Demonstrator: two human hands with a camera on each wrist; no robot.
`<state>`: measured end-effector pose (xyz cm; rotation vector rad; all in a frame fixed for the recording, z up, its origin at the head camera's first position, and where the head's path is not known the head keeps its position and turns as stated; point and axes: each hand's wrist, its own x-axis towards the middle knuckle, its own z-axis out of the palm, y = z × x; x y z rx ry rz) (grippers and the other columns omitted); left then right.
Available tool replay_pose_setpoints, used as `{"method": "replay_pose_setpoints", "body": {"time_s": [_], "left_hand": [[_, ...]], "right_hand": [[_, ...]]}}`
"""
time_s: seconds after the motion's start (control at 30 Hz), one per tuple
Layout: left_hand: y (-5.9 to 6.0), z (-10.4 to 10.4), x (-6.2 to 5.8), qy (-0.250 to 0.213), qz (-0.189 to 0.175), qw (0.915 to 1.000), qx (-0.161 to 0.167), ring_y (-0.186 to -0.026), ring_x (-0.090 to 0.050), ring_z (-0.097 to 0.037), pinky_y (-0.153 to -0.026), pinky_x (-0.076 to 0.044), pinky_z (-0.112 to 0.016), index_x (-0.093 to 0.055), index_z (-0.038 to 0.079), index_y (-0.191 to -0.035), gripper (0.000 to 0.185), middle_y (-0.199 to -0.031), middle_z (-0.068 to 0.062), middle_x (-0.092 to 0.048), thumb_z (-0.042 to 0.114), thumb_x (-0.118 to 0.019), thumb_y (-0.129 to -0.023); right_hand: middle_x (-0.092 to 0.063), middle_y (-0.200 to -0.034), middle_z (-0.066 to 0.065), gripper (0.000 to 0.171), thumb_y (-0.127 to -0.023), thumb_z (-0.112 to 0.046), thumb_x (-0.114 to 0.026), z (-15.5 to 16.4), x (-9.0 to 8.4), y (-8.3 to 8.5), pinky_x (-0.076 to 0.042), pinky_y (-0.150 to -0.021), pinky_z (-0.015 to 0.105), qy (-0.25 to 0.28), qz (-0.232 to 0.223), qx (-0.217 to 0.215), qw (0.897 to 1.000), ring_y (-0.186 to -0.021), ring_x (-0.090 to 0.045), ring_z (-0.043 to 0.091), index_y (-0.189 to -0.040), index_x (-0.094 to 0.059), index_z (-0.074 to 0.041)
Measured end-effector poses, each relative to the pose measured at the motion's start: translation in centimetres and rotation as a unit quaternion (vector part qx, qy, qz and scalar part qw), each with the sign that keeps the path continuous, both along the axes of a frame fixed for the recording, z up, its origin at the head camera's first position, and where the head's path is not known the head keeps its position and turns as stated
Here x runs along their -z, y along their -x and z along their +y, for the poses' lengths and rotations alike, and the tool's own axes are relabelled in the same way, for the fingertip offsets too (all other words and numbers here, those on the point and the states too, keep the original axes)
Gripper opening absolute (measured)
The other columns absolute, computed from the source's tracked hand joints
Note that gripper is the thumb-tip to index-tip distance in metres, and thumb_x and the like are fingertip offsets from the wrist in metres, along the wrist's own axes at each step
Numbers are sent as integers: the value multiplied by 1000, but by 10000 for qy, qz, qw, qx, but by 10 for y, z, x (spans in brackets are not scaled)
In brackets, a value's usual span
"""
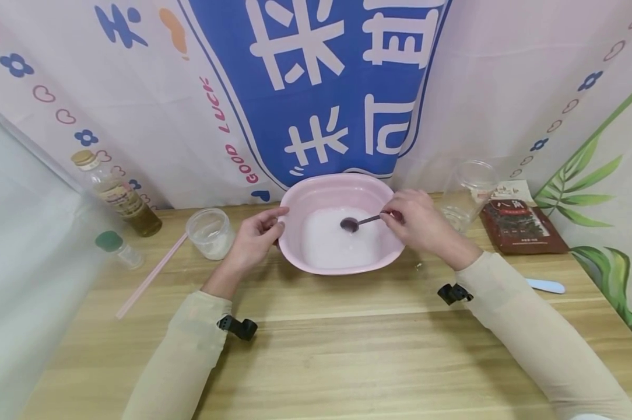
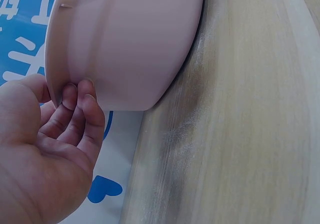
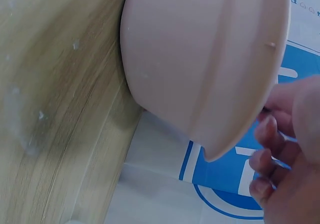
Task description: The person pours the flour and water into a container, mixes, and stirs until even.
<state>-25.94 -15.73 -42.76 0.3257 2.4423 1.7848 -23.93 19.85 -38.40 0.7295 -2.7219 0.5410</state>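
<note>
A spoon (image 1: 359, 221) is held over a pink basin (image 1: 316, 195) while the basin is steadied.

The spoon handle is pinched in the curled fingers of the right hand (image 1: 420, 224), and its bowl is kept low over the white contents at the middle of the basin (whether it touches them cannot be told). The basin's left rim is gripped by the left hand (image 1: 254, 239), thumb over the edge and fingers (image 2: 75, 116) curled against the outer wall. The basin is set on the wooden counter (image 1: 347, 344), close to the printed backdrop. Just left of the left hand a clear cup (image 1: 210, 232) is seen, then a pink straw (image 1: 150, 275), a small green-capped jar (image 1: 118, 248) and a bottle (image 1: 118, 193). Right of the basin a clear jar (image 1: 468, 192) and a brown packet (image 1: 523, 226) are placed.
</note>
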Motion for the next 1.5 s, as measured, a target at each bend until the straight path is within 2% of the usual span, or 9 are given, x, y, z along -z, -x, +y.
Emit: {"method": "replay_pose_setpoints", "body": {"time_s": [0.17, 0.27, 0.47, 0.67, 0.73, 1.0, 1.23, 1.5], "left_hand": [[0, 1, 0, -55, 26, 10000, 9, -73, -66, -9, -71, -64, -30, -61, -2, -149, 42, -98, -17, -68, 9, -59, -107], [0, 0, 0, -79, 22, 10000, 19, -73, -66, -9, -72, -64, -29, -61, -2, -149, 42, -99, -18, -68, 8, -59, -108], [0, 0, 0, -97, 6, 10000, 23, -73, -67, -8, -72, -65, -29, -61, -2, -149, 43, -100, -19, -68, 8, -59, -107], [0, 0, 1, -103, -11, 9999, 15, -73, -67, -9, -71, -65, -29, -61, -3, -148, 43, -99, -17, -67, 8, -59, -107], [0, 0, 1, -106, 0, 9999, 17, -73, -66, -9, -71, -65, -29, -61, -3, -148, 42, -98, -16, -67, 8, -59, -107], [0, 0, 2, -81, 7, 10000, 19, -73, -66, -9, -72, -65, -30, -61, -3, -149, 43, -100, -19, -68, 9, -59, -107], [0, -1, 2, -38, -23, 10000, 10, -74, -67, -9, -73, -65, -30, -61, -1, -149, 43, -104, -22, -69, 10, -59, -107], [1, 0, 1, -73, -11, 10000, 17, -75, -67, -9, -72, -64, -28, -61, -2, -149, 43, -102, -21, -68, 9, -59, -108]], "right_hand": [[-69, -80, 12, 12, -97, -8, -73, 3, 1, 2, -47, -77, 48, -82, 340, 364, 9987, -79, -62, 33, -97, -80, 3], [-70, -81, 13, 12, -96, -7, -74, 3, 3, 3, -47, -76, 47, -139, 243, 424, 9987, -80, -63, 33, -97, -80, 3], [-73, -85, 11, 14, -99, -12, -74, -3, 5, 1, -47, -80, 45, -122, -182, 207, 9995, -84, -62, 30, -100, -81, 0], [-76, -92, 9, 15, -101, -13, -72, -12, 4, -2, -49, -97, 51, -74, -639, -99, 9979, -92, -61, 29, -105, -81, -2], [-76, -91, 9, 14, -101, -12, -73, -14, 5, -4, -49, -99, 52, -53, -686, -242, 9973, -92, -61, 28, -105, -81, -2], [-78, -98, 8, 11, -100, -11, -75, -16, 4, -8, -51, -97, 50, 88, -833, -682, 9941, -90, -65, 26, -103, -82, -4], [-75, -93, 7, 12, -102, -12, -72, -15, 3, -9, -49, -97, 50, 221, -649, -496, 9964, -94, -62, 29, -105, -81, -4], [-71, -82, 6, 14, -102, -11, -72, -12, 3, -5, -48, -85, 44, 308, -442, -287, 9981, -84, -59, 25, -104, -82, -2]]}}
